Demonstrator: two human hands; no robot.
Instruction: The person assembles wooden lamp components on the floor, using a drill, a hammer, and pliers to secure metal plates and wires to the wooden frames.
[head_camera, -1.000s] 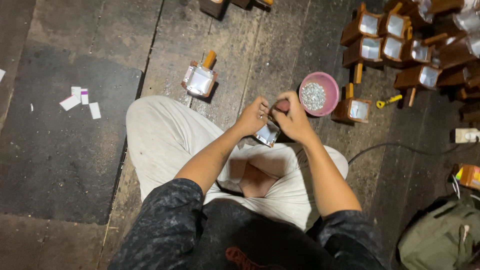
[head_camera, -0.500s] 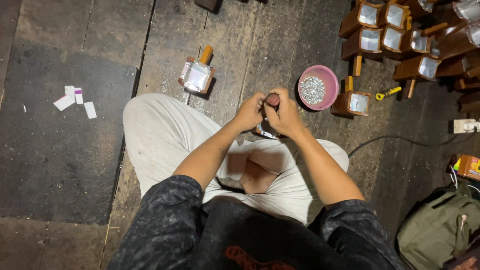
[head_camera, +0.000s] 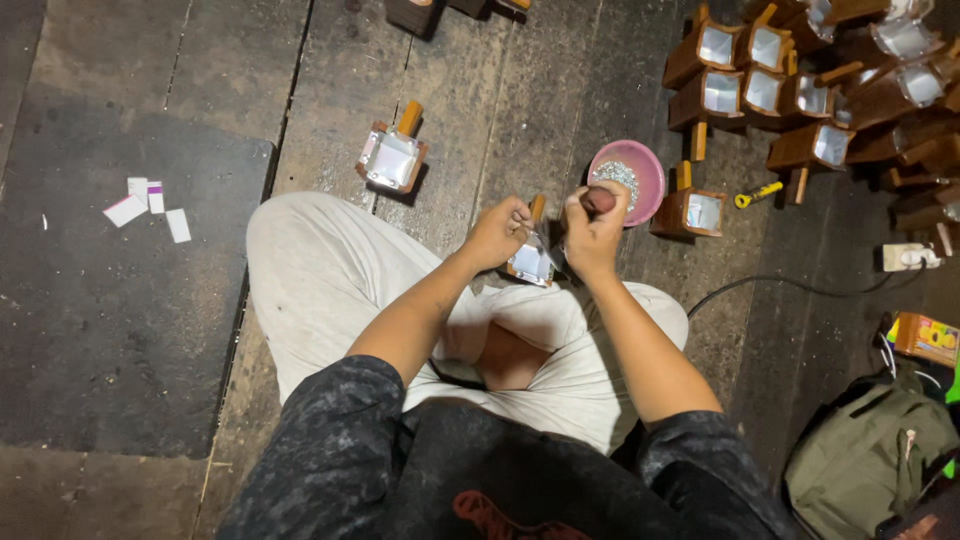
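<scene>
Two hands are working one item: your left hand (head_camera: 497, 232) is clamping a small wooden holder (head_camera: 530, 262) with a shiny square face over your lap, while your right hand (head_camera: 594, 230) is closed around a dark-handled tool (head_camera: 598, 200), tip against it. Step, by my reading: fastening. Next you are needing steady downward pressure. Its peg, the long axis, is pointing to 12 o'clock. Pink bowl (head_camera: 650, 175) of fasteners: 1 o'clock.
</scene>
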